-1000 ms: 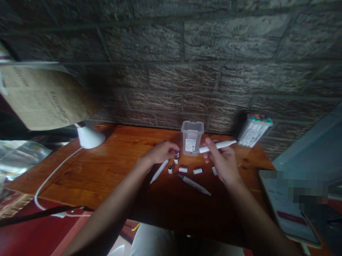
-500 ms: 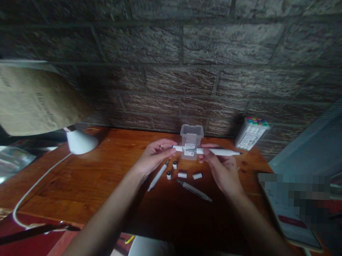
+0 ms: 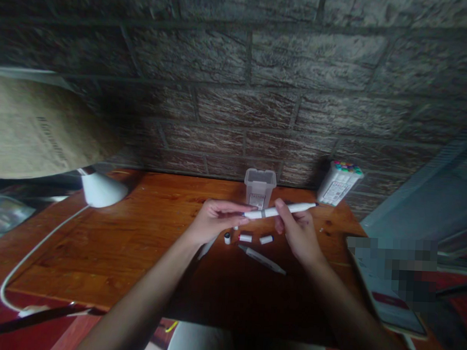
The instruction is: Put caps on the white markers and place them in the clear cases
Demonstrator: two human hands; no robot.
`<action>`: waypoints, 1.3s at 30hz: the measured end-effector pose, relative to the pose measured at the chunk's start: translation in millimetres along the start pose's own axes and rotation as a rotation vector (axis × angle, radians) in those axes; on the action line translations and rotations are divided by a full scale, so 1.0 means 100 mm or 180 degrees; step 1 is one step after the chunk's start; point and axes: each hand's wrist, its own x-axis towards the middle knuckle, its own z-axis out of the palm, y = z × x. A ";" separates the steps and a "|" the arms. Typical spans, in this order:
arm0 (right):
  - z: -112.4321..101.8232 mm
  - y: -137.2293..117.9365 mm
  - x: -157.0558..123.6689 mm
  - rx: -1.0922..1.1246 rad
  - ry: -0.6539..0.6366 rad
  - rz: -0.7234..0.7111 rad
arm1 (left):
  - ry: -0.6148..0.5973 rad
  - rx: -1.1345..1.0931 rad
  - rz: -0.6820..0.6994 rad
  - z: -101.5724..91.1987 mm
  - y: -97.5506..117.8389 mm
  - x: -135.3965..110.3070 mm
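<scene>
Between thumb and fingers, my left hand (image 3: 212, 220) pinches a white marker cap (image 3: 252, 215) with a dark end. My right hand (image 3: 298, 229) grips a white marker (image 3: 294, 207), its dark tip end pointing right. Cap and marker line up, with a grey band at the join; whether the cap is fully seated I cannot tell. Below my hands lie loose caps: a black-topped cap (image 3: 227, 238), a red-ended cap (image 3: 245, 238) and a blue-ended cap (image 3: 267, 239). One uncapped marker (image 3: 263, 259) rests on the table; another marker (image 3: 207, 248) is partly behind my left hand.
A clear plastic box (image 3: 260, 182) stands behind my hands near the brick wall (image 3: 244, 108). To its right is a case of colourful markers (image 3: 339, 184). A tablet-like device (image 3: 396, 306) lies at the right edge, and a white lamp (image 3: 104, 189) with its cord stands left.
My hands have come together, bringing the cap against the marker's left end, where a gap showed before. The marker now tilts up to the right. The view has shifted slightly.
</scene>
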 end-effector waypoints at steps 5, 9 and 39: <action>0.00 0.13 -0.02 0.0037 0.0194 0.0549 | -0.0055 0.0225 0.0182 0.12 0.02 -0.02; 0.02 0.17 0.00 0.0453 -0.0097 0.0735 | -0.0385 0.0026 -0.0166 0.10 0.04 -0.01; -0.37 0.00 0.17 -0.2465 -0.2076 -0.0293 | 0.0837 -0.0662 0.0525 -0.17 0.00 0.19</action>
